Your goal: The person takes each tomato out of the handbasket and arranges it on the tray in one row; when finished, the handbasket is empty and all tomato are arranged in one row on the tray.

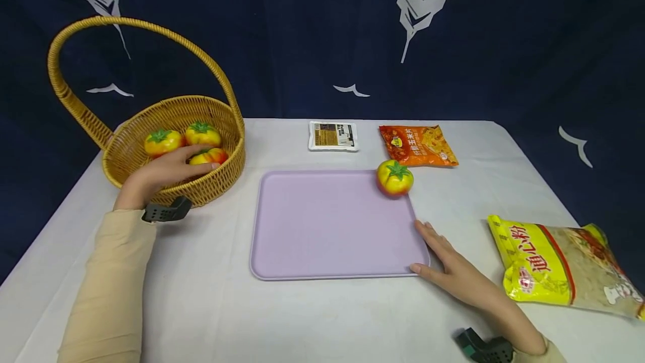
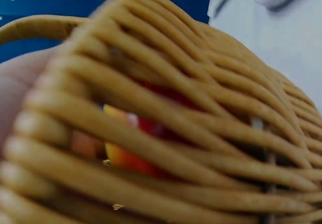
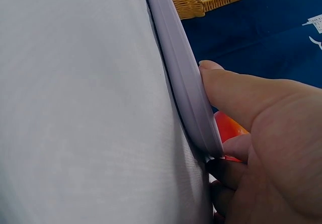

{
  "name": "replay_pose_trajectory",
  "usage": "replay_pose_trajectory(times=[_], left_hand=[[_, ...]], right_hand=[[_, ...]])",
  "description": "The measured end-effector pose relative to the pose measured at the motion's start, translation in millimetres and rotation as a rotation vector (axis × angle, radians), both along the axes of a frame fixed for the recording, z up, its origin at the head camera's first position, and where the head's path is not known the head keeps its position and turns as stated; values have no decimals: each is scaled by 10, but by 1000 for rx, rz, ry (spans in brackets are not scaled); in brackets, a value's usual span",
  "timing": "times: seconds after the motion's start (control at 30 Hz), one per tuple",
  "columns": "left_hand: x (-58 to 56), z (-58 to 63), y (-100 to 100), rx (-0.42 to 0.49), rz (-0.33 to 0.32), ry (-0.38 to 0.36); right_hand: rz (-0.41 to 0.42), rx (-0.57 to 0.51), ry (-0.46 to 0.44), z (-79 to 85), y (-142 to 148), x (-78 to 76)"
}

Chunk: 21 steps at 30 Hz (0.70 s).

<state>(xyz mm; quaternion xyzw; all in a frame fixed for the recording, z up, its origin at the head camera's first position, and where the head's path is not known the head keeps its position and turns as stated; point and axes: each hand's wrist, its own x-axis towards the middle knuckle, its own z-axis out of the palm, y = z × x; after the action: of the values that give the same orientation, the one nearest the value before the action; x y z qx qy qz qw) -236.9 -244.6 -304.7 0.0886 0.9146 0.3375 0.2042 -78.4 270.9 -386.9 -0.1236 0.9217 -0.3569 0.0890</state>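
Crossing the near rim of the wicker basket (image 1: 221, 182), the left hand (image 1: 173, 169) holds a red-and-yellow fruit (image 1: 215, 154) in a narrow span between thumb and fingers; how firm the grip is, I cannot tell. This fruit sits inside the basket, toward its near right side, with a second fruit (image 1: 164, 143) to its left and a third (image 1: 203, 134) just beyond it. The lilac tray (image 1: 332, 226) lies to the right of the basket and apart from it, so the basket's right wall stands between the held fruit and the tray. The tray's long axis runs left to right. Its left edge is nearer the left hand; the right hand (image 1: 461, 276), spread, touches the near right corner. A lone fruit (image 1: 395, 178) sits at the tray's far right corner, beyond the right hand.
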Motion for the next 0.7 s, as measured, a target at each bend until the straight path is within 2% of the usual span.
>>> replay_pose_trajectory(times=[0.13,0.27,0.37,0.53,0.6,0.7], left_hand=[[76,94,28,100,124,26],[148,167,154,240,172,151],[202,184,297,342,163,237],[298,173,624,525,107,294],[298,141,799,567,51,316],[260,70,1084,556,-42,345]], right_hand=[[5,6,-5,10,-4,-16],[-3,9,-11,26,5,-16],[-11,5,-21,19,10,6],[-3,3,-21,-1,2,19],[-4,2,-15,1,1,12],[-6,-4,-13,8,3,0]])
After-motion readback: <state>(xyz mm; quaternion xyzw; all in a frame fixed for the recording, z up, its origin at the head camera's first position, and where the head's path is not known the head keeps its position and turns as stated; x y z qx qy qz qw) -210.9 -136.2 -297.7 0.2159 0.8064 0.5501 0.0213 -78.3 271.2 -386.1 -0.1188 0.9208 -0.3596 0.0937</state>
